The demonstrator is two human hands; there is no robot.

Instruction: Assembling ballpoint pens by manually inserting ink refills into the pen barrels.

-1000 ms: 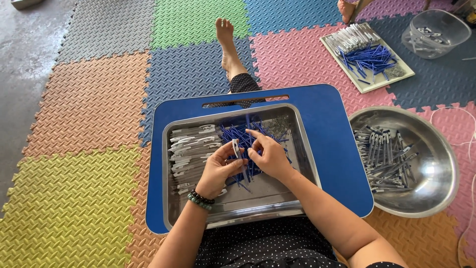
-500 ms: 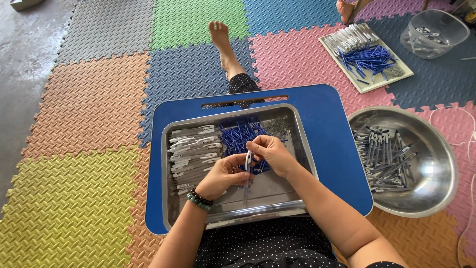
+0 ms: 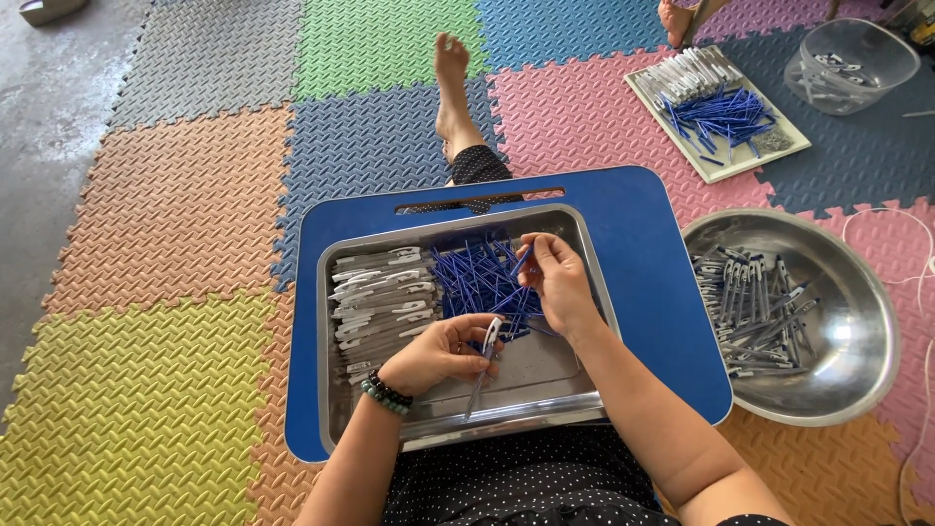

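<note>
The work looks partway through: a bowl (image 3: 857, 292) to the right holds a heap of assembled pens, while many white barrels (image 3: 375, 297) and blue refills (image 3: 477, 278) remain in the steel tray (image 3: 336, 390). The left hand (image 3: 438, 351) pinches a slim white barrel (image 3: 484, 365) over the tray; the right hand (image 3: 557, 282) closes its fingertips on a refill in the pile.

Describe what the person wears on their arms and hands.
Both forearms are bare, with no sleeves or gloves showing. The left hand has a bracelet of dark green and black beads at the wrist. The right hand shows no ring, watch or band.
</note>
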